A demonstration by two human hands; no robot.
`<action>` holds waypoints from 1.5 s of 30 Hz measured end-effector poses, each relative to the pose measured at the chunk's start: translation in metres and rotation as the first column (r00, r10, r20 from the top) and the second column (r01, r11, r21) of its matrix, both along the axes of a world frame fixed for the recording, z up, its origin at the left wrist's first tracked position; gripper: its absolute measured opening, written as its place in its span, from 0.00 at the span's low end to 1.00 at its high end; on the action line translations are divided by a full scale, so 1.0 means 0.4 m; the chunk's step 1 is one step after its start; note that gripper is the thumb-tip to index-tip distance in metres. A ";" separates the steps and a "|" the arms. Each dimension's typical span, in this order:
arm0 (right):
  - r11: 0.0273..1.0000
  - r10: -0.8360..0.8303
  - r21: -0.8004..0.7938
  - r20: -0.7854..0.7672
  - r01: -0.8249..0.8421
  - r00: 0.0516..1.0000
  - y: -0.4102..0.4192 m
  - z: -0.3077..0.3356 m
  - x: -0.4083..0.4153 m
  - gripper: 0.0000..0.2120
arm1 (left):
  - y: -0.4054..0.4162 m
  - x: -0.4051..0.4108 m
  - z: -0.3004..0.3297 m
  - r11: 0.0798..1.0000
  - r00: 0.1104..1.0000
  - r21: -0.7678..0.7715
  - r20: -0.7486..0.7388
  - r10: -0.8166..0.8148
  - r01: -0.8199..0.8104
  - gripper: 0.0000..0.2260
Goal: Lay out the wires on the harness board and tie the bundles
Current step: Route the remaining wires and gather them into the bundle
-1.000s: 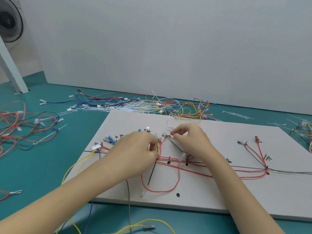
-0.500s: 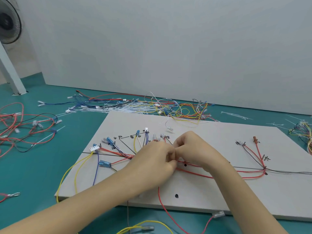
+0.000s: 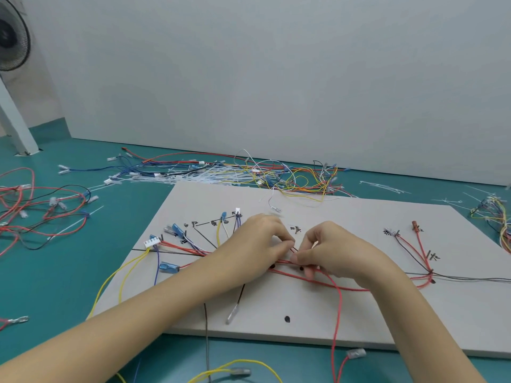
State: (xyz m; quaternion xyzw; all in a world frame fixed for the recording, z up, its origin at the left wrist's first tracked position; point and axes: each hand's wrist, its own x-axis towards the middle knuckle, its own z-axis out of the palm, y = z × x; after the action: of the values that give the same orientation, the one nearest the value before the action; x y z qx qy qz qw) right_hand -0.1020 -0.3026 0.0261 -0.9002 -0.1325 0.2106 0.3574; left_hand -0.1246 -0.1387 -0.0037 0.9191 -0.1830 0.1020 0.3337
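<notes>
— What are the two hands doing right now?

— Both are working at the middle of the harness board (image 3: 318, 313). The left hand (image 3: 257, 244) and the right hand (image 3: 334, 250) are curling their fingertips in toward each other and pinching the red wire bundle (image 3: 345, 287) where it is crossing the board's trunk line. Whether a tie is sitting between the fingertips, I cannot tell; it is too small.

— How are those wires going to handle?

— By the look of them, they are light, thin and limp, sagging wherever nothing is holding them; one red lead is drooping off the near edge of the board. The insulation is probably slick, so I would be gripping close to the crossing point, with strands gathered tight, rather than out by the terminals. The blue terminals (image 3: 168, 268) and the white connector (image 3: 152, 241) on the left are looking stiffer but small, easy to tug out of place.

— And around the board?

— It is lying flat on a teal surface (image 3: 69, 286). Loose wires (image 3: 276, 175) are piling up behind it against a pale wall, more red ones are tangling at the far left, and a fan (image 3: 11, 37) is standing in the upper left corner.
</notes>
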 end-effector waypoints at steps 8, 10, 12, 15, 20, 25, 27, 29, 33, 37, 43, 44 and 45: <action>0.986 0.083 -0.134 -0.096 -0.095 0.992 -0.053 0.026 -0.005 0.11 | -0.019 0.029 0.000 0.996 0.991 -0.090 -0.130 -0.032 0.020 0.01; 0.982 0.098 -0.149 -0.099 -0.112 0.990 -0.072 0.033 -0.003 0.12 | -0.016 0.036 0.001 0.994 0.987 -0.108 -0.153 -0.044 0.028 0.02; 0.982 0.087 -0.157 -0.104 -0.103 0.991 -0.097 0.043 0.002 0.13 | -0.014 0.038 0.002 0.990 0.982 -0.136 -0.180 -0.056 0.032 0.03; 0.986 0.033 -0.158 -0.116 -0.052 0.993 -0.133 0.055 0.012 0.15 | -0.016 0.038 0.002 0.983 0.970 -0.182 -0.231 -0.077 0.035 0.05; 0.977 -0.205 -0.086 -0.115 0.196 0.972 -0.164 0.029 0.035 0.11 | -0.015 0.038 0.008 0.977 0.945 -0.213 -0.313 -0.093 0.026 0.08; 0.944 -0.310 -0.137 -0.049 0.301 0.950 -0.189 0.015 0.032 0.07 | -0.017 0.026 0.001 0.979 0.951 -0.199 -0.294 -0.093 0.034 0.04; 0.936 -0.322 -0.158 -0.032 0.313 0.946 -0.191 0.016 0.026 0.06 | -0.021 0.025 0.000 0.979 0.954 -0.204 -0.285 -0.090 0.032 0.04; 0.924 -0.345 -0.171 0.010 0.342 0.938 -0.191 0.012 0.022 0.07 | -0.028 0.024 -0.003 0.984 0.963 -0.179 -0.259 -0.073 0.027 0.03; 0.903 -0.393 -0.181 0.024 0.391 0.919 -0.194 0.005 0.012 0.11 | -0.040 0.018 -0.003 0.994 0.979 -0.105 -0.201 -0.040 0.019 0.03; 0.896 -0.402 -0.167 0.093 0.412 0.911 -0.183 -0.007 0.008 0.08 | -0.041 0.009 0.001 0.997 0.991 0.052 -0.119 -0.054 0.061 0.06; 0.891 -0.438 -0.054 0.154 0.450 0.886 -0.177 -0.027 0.002 0.13 | -0.051 -0.002 -0.006 0.965 0.995 0.243 -0.019 -0.093 0.095 0.05; 0.888 -0.448 -0.037 0.160 0.459 0.880 -0.176 -0.032 0.001 0.12 | -0.053 -0.002 -0.006 0.962 0.996 0.255 -0.007 -0.094 0.093 0.05; 0.885 -0.456 -0.018 0.170 0.465 0.874 -0.174 -0.039 0.001 0.11 | -0.055 -0.002 -0.006 0.961 0.996 0.260 -0.001 -0.093 0.090 0.05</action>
State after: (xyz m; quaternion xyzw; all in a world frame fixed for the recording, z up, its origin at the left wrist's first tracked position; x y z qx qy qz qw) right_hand -0.1015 -0.3723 0.0103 -0.9299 0.0633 0.0497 0.3589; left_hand -0.1252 -0.1607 -0.0063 0.9449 -0.2388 0.0669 0.2138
